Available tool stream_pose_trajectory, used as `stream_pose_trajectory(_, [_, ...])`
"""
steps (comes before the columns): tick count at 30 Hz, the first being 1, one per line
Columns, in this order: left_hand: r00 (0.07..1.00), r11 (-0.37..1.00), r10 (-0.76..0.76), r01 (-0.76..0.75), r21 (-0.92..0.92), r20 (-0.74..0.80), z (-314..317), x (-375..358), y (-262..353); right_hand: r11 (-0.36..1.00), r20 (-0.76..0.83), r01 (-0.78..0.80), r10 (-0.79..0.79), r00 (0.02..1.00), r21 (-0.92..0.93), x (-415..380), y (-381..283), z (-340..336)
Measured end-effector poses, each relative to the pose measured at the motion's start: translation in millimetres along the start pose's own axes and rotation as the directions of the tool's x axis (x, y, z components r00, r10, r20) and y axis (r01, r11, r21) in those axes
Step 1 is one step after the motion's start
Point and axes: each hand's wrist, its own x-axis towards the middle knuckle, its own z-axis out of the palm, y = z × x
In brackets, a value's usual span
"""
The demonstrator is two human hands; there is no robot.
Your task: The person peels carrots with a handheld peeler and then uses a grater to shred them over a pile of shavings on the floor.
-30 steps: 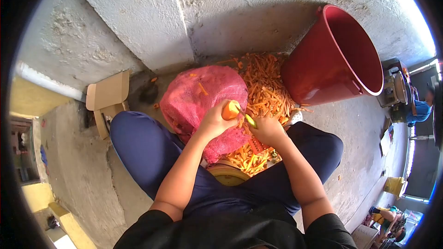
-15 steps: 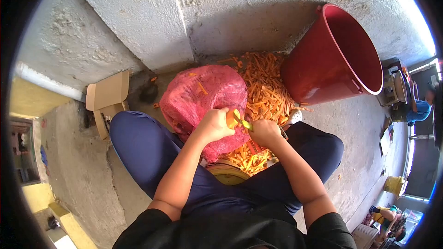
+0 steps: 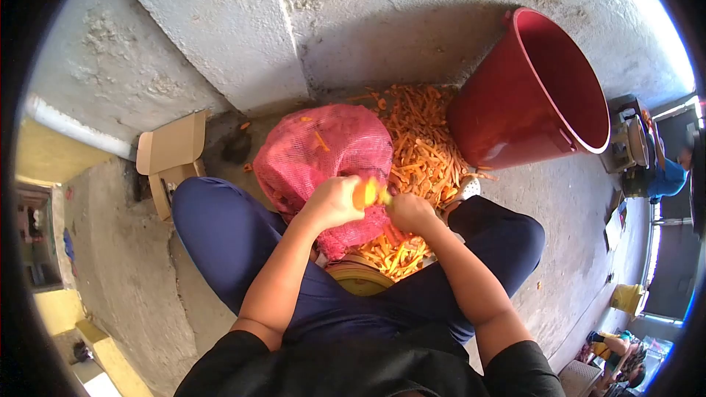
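left hand closed around an orange carrot, right hand gripping a yellow-green peeler; beside them a bulging pink mesh sack, contents unclear, and a tilted red plastic bucket.

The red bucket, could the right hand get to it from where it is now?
Probably yes: the red bucket stands on the right hand's side with only peelings between, but that hand is busy with a peeler.

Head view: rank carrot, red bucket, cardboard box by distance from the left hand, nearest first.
1. Carrot: held in the left hand, by the right hand.
2. Cardboard box: on the floor to the person's left, beyond the knee.
3. Red bucket: tipped on its side, up and to the right, past the pile of peelings.
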Motion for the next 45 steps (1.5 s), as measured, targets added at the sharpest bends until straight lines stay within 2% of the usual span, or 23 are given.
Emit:
stream_pose_trajectory(2, [0.982, 0.984, 0.162, -0.153, -0.085, 0.102, -2, -2, 32, 0.996, 0.17, -0.052, 0.04, 0.985, 0.07, 11, 14, -8])
stream_pose_trajectory(3, [0.974, 0.973, 0.22, -0.215, -0.081, 0.061, 4, -3, 36, 0.991, 0.254, -0.087, 0.058, 0.965, 0.103, 14, 21, -8])
stream_pose_trajectory(4, [0.982, 0.979, 0.188, -0.189, -0.079, -0.01, 6, -2, 33, 0.996, 0.142, 0.007, -0.018, 0.99, 0.084, 14, 22, -4])
stream_pose_trajectory(6, [0.988, 0.986, 0.137, -0.143, -0.089, -0.065, 1, 1, 25, 0.978, 0.11, 0.205, -0.207, 0.972, 0.031, 22, 26, 10])
stream_pose_trajectory(7, [0.975, 0.974, 0.199, -0.208, -0.086, -0.102, -2, 4, 27, 0.952, 0.105, 0.306, -0.304, 0.947, 0.003, 28, 29, 25])
stream_pose_trajectory(8, [0.957, 0.96, 0.256, -0.268, -0.079, -0.137, -6, 6, 30, 0.909, -0.062, 0.366, -0.362, 0.93, 0.199, 41, 41, 60])
stream_pose_trajectory(9, [0.934, 0.942, 0.314, -0.328, -0.066, -0.169, -9, 6, 33, 0.885, 0.019, 0.228, -0.258, 0.966, 0.407, 37, 34, 58])
stream_pose_trajectory(11, [0.914, 0.944, 0.313, -0.33, -0.024, -0.258, -5, 6, 34, 0.687, 0.229, -0.106, -0.09, 0.969, 0.719, 30, 17, 42])
stream_pose_trajectory(13, [0.907, 0.953, 0.267, -0.298, -0.047, -0.327, 3, 6, 34, 0.401, 0.142, -0.019, -0.28, 0.95, 0.916, 36, 25, 44])
stream_pose_trajectory(14, [0.922, 0.939, 0.244, -0.302, -0.166, -0.301, 7, 8, 26, 0.056, 0.221, -0.214, -0.236, 0.946, 0.975, 37, 27, 48])
stream_pose_trajectory(15, [0.919, 0.924, 0.229, -0.309, -0.225, -0.321, 9, 9, 23, -0.304, 0.307, -0.366, -0.225, 0.925, 0.88, 30, 20, 39])
stream_pose_trajectory(17, [0.911, 0.885, 0.198, -0.324, -0.334, -0.361, 9, 11, 20, -0.345, 0.163, -0.285, -0.342, 0.925, 0.894, 14, 14, 6])
stream_pose_trajectory(19, [0.91, 0.917, 0.148, -0.273, -0.292, -0.387, 8, 11, 17, -0.368, 0.03, -0.216, -0.449, 0.893, 0.905, 12, 21, -9])
stream_pose_trajectory(23, [0.937, 0.959, 0.037, -0.132, -0.252, -0.347, 5, 9, 13, -0.483, -0.127, -0.079, -0.379, 0.917, 0.872, 12, 31, -16])
stream_pose_trajectory(27, [0.966, 0.974, -0.097, 0.043, -0.224, -0.238, 20, 10, 6, -0.363, -0.067, -0.033, -0.261, 0.963, 0.931, 3, 13, -21])
stream_pose_trajectory(28, [0.967, 0.968, -0.177, 0.137, -0.211, -0.183, 21, 10, 6, -0.147, 0.018, -0.066, -0.308, 0.951, 0.987, -5, 14, -35])
stream_pose_trajectory(29, [0.958, 0.954, -0.257, 0.23, -0.192, -0.129, 22, 10, 4, 0.045, -0.13, 0.141, -0.199, 0.971, 0.989, -4, 11, -30])
stream_pose_trajectory(31, [0.957, 0.953, -0.234, 0.191, -0.234, -0.171, 25, 12, -5, 0.459, -0.462, 0.444, -0.082, 0.883, 0.769, -5, -3, -23])
stream_pose_trajectory(32, [0.952, 0.956, -0.225, 0.174, -0.238, -0.206, 26, 13, -8, 0.583, -0.434, 0.389, -0.069, 0.898, 0.713, -12, 0, -26])
stream_pose_trajectory(35, [0.94, 0.967, -0.191, 0.13, -0.219, -0.281, 19, 14, -8, 0.872, -0.108, 0.01, 0.05, 0.993, 0.49, -28, -6, -45])
stream_pose_trajectory(36, [0.937, 0.971, -0.178, 0.117, -0.209, -0.302, 16, 14, -6, 0.934, -0.051, 0.012, 0.007, 0.999, 0.357, -27, -4, -40])
stream_pose_trajectory(39, [0.95, 0.979, -0.18, 0.149, -0.136, -0.254, 10, 13, 0, 0.965, -0.005, 0.012, -0.012, 1.0, 0.26, -26, -4, -29])
stream_pose_trajectory(45, [0.942, 0.975, -0.199, 0.163, -0.151, -0.269, 13, 14, -7, 0.975, 0.029, -0.04, 0.034, 0.999, 0.22, -28, -8, -34])
